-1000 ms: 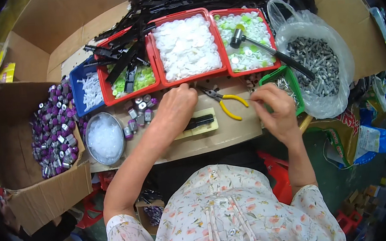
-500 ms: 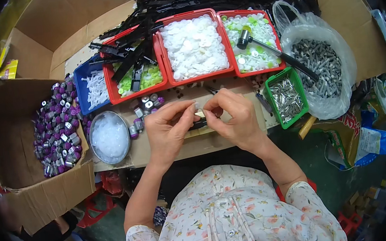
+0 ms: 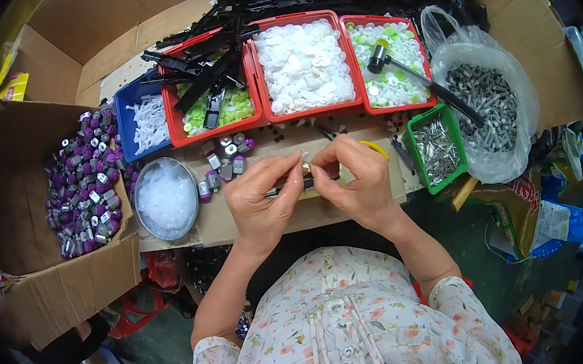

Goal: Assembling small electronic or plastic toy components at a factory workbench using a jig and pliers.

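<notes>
My left hand (image 3: 265,197) and my right hand (image 3: 355,174) meet over the near part of the bench, thumbs and forefingers pinched together. Between the fingertips is a small whitish piece (image 3: 305,158), too small to name and partly covered by the fingers. Both hands seem to touch it. Beneath them lies a black part (image 3: 308,183), mostly hidden. A yellow curved handle (image 3: 375,148) shows just behind my right hand. Several grey metal pieces with purple ends (image 3: 225,166) lie beside my left hand.
Red trays of white discs (image 3: 309,111) and green-and-white discs (image 3: 400,105) line the back, with a hammer (image 3: 422,78) across one. A green tray of metal pins (image 3: 441,186) and a bag of grey metal parts (image 3: 483,93) stand right. A round bowl (image 3: 170,236) and a cardboard box (image 3: 71,294) stand left.
The view has shifted slightly. My hands stay pinched around the small piece, the fingertips a little changed in angle. The yellow handle now shows behind my right hand.
</notes>
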A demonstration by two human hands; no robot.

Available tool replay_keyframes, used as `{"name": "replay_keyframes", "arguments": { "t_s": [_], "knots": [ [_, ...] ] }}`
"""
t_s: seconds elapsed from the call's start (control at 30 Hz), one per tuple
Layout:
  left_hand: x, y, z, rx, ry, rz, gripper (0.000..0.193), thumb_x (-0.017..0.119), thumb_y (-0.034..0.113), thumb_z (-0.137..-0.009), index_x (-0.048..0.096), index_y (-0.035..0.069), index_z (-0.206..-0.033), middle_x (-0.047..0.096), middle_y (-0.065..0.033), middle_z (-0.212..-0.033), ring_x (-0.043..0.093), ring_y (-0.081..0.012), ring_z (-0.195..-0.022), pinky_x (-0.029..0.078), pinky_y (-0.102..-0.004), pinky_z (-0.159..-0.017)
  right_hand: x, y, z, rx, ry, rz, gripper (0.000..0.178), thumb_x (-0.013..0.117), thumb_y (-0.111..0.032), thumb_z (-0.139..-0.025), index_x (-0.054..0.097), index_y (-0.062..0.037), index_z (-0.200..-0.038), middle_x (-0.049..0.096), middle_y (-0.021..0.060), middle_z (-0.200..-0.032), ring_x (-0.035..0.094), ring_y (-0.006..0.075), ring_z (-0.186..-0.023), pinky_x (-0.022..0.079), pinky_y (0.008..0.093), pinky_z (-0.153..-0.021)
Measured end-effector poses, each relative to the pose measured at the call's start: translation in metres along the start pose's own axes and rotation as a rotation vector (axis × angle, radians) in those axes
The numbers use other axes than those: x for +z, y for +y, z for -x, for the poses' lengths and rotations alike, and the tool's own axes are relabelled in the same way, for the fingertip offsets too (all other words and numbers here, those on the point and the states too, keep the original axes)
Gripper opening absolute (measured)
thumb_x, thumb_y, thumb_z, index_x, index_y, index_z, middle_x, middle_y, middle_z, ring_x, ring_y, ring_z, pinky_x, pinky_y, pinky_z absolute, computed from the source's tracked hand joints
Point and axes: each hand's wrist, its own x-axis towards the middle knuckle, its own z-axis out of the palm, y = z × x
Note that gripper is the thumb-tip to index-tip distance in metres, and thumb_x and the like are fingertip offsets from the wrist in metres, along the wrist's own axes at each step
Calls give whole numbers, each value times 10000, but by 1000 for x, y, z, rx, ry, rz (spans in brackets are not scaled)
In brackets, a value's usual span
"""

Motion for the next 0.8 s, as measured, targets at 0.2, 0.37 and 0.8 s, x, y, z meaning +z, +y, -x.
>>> {"name": "replay_keyframes", "arguments": {
  "t_s": [0.2, 0.37, 0.8],
  "knots": [
    [5, 1, 0, -5, 2, -3, 170, 676, -84, -844, 723, -49, -1004, 708, -104, -926, 693, -130, -774, 539, -209, -656, -5, 4, 2, -5, 6, -22, 115, 703, -10, -757, 600, -9, -807, 595, 92, -742, 620, 235, -641, 470, 345, -600],
    [9, 0, 2, 10, 14, -37, 190, 699, -70, -814, 725, -38, -999, 713, -116, -896, 687, -133, -750, 540, -227, -638, -4, 8, 4, -10, 35, -29, 99, 701, 26, -736, 617, 0, -781, 599, 80, -714, 595, 189, -609, 458, 295, -561],
    [0, -14, 9, 302, 101, -202, 253, 722, -92, -754, 714, -26, -998, 715, -146, -895, 707, -201, -751, 566, -273, -654, 6, 3, 7, 218, 11, -304, 90, 688, -6, -840, 677, 29, -922, 659, 91, -826, 614, 148, -732, 482, 274, -680]
  ]
}}
